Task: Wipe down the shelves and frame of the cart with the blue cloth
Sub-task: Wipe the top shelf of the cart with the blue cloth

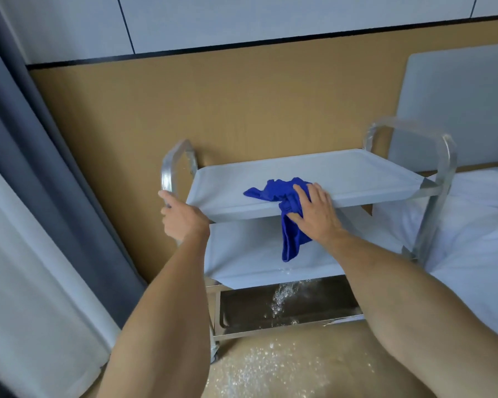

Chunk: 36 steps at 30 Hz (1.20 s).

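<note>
A metal cart stands against the wall, its top shelf (pixel 342 170) and middle shelf (pixel 250 254) covered in pale film, the bottom shelf (pixel 299 308) bare steel. A blue cloth (pixel 273 191) lies bunched on the top shelf's front edge, with one end hanging down over the middle shelf. My right hand (pixel 316 214) lies on the cloth at that front edge, fingers spread over it and thumb against the hanging part. My left hand (pixel 180 218) grips the left handle of the frame (pixel 168 170).
A grey curtain (pixel 41 168) and a white curtain hang at the left. A bed with white bedding (pixel 477 225) and a grey headboard (pixel 457 104) presses against the cart's right handle (pixel 449 156). The wood-panelled wall is right behind the cart.
</note>
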### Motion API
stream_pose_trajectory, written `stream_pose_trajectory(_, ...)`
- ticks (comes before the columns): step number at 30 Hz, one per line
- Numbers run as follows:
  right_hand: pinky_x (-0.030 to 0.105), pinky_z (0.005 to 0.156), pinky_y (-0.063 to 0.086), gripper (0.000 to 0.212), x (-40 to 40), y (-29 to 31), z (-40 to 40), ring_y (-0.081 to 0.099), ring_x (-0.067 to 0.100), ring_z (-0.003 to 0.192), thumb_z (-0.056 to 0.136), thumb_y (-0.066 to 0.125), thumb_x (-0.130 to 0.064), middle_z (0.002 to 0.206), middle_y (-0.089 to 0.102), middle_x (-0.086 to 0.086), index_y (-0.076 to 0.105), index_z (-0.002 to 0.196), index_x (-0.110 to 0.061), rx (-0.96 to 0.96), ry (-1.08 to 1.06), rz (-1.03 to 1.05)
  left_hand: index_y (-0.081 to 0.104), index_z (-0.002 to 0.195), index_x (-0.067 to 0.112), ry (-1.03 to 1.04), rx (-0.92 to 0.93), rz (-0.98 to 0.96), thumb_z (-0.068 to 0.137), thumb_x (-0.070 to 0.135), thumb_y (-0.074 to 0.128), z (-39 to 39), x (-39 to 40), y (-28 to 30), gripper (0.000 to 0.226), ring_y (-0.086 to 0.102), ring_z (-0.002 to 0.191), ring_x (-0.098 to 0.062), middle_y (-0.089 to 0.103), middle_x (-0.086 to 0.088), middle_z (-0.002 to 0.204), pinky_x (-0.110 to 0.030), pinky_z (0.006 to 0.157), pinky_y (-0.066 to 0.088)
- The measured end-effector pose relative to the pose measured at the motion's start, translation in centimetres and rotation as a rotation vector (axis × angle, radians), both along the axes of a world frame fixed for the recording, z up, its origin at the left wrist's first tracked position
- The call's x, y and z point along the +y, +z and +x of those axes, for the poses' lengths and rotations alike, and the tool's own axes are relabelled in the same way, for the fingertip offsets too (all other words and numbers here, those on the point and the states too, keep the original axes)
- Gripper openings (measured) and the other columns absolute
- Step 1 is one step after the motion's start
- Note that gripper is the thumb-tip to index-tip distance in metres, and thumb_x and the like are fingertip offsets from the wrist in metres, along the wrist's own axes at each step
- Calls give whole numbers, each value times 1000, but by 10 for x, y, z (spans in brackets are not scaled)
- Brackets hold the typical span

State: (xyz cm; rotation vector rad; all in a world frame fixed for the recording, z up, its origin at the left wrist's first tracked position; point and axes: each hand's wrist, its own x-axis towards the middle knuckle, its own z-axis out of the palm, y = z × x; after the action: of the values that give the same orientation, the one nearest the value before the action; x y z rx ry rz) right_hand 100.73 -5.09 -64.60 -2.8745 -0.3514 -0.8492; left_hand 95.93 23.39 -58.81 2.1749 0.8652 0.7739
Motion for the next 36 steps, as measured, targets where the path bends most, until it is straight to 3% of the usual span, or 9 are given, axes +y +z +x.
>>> stream_pose_trajectory(2,49,110,33,76,33,0,1,40,39,130,88,63,-48,137,46,20,38,148,-8,-31,48,-34,48,120,11,53,-60,-48,99,20,42,0,12,4,24,60,101,-37,61,-15,113,-42,83,46)
stream_pose_trajectory(4,49,106,37,75,77,0,-1,45,38,124,85,67,-48,132,49,20,43,144,-8,-74,136,-58,57,108,14,49,-86,-44,101,27,39,-1,27,5,24,62,94,-35,66,-13,103,-40,81,49)
stream_pose_trajectory(8,44,99,41,67,189,3,-10,49,33,116,82,69,-48,124,53,13,48,136,-14,-89,296,-81,66,100,20,-33,-151,-74,95,28,44,-11,47,3,24,58,78,-26,65,-4,87,-31,70,45)
stream_pose_trajectory(13,43,92,44,53,262,3,-21,54,30,111,80,67,-37,116,58,9,53,126,-14,-101,315,12,68,102,28,-113,-128,-170,91,29,52,-14,65,3,20,64,84,-23,70,-1,94,-30,73,51)
stream_pose_trajectory(19,47,104,31,54,227,-3,-23,48,29,119,76,67,-27,123,53,4,51,128,-27,-138,259,33,44,128,15,-44,63,-115,96,34,48,-12,29,7,37,55,104,-32,55,-14,122,-39,80,44)
stream_pose_trajectory(21,49,104,30,55,204,-6,-25,46,32,123,76,67,-25,128,51,7,51,129,-27,-125,181,42,24,146,12,27,95,12,97,27,47,-7,7,4,57,39,127,-36,33,-23,144,-44,95,41)
stream_pose_trajectory(24,51,105,30,68,150,-7,-23,43,37,127,74,72,-22,137,46,14,46,136,-26,-99,80,-8,6,153,11,-37,77,266,91,11,48,-3,-26,-6,75,12,145,-38,5,-26,157,-44,108,33)
stream_pose_trajectory(31,51,110,27,80,28,-16,-18,24,39,141,80,66,-7,152,30,16,32,150,-26,-49,-151,38,20,150,12,-252,133,512,95,10,39,1,-80,-23,58,3,148,-35,3,-22,160,-43,114,20)
stream_pose_trajectory(36,48,119,18,78,-28,-16,-14,4,38,148,86,54,-1,161,10,17,23,154,-24,21,-231,290,59,111,12,-339,269,506,97,24,34,16,-113,-24,31,35,125,-35,49,-17,127,-44,102,29)
